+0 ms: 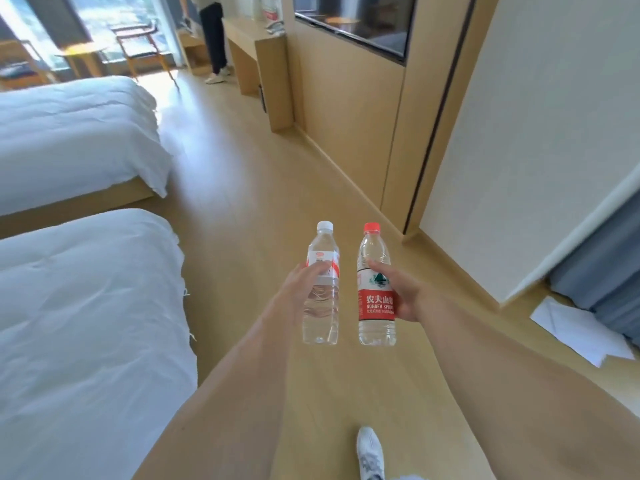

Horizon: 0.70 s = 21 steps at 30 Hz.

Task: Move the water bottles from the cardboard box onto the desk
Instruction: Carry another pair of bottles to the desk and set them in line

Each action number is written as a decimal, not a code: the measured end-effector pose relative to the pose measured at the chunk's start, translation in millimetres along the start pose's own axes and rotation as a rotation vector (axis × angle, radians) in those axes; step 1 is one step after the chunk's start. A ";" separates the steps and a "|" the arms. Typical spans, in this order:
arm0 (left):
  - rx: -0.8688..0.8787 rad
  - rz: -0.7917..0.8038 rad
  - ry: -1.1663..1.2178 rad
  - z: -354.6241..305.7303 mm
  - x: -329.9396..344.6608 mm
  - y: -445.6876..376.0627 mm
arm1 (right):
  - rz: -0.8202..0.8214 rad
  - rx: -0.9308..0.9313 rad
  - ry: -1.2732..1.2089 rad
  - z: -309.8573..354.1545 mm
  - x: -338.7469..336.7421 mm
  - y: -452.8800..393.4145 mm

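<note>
A: Where are the bottles held?

B: Both are carried upright in the air above the wood floor (242, 209), side by side and just apart. The white-capped bottle (321, 289) is gripped by the left hand (301, 292), fingers curled round its middle just under the label; base and cap stand clear of the hand. The red-capped bottle (376, 289) is held by the right hand (401, 292), thumb laid across the front near the top of the red label, palm closed against its right side. The other fingers are hidden behind it.

A: And the desk?

B: The desk (258, 39) is seen far ahead, against the right-hand wall near the top of the view, well apart from both bottles. Some white items are noted on its top; they are too blurred to identify.

A: Surroundings?

B: Two beds (76, 140) with white covers are recorded along the left edge of the floor. A second person (213, 36) is standing beside the desk. A white shoe (370, 452) is seen on the floor at the bottom edge, and white paper (581, 337) lies by the right wall.
</note>
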State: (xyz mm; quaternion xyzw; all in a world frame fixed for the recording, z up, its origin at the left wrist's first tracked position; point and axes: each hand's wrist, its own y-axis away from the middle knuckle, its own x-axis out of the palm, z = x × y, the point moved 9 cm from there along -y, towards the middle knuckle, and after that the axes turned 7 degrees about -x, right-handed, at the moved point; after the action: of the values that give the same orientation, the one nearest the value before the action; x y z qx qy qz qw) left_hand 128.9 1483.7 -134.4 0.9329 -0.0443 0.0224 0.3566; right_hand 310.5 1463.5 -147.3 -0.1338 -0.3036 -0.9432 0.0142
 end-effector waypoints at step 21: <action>0.110 -0.025 0.172 -218.2 -165.7 -248.1 | 0.230 0.034 0.218 182.0 172.8 -339.2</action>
State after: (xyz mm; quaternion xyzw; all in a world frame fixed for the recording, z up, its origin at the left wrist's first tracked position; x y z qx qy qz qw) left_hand -13.8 1824.4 -148.6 0.9462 -0.0007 0.1003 0.3078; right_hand 151.6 1854.4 -153.3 -0.0644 -0.2987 -0.9391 0.1573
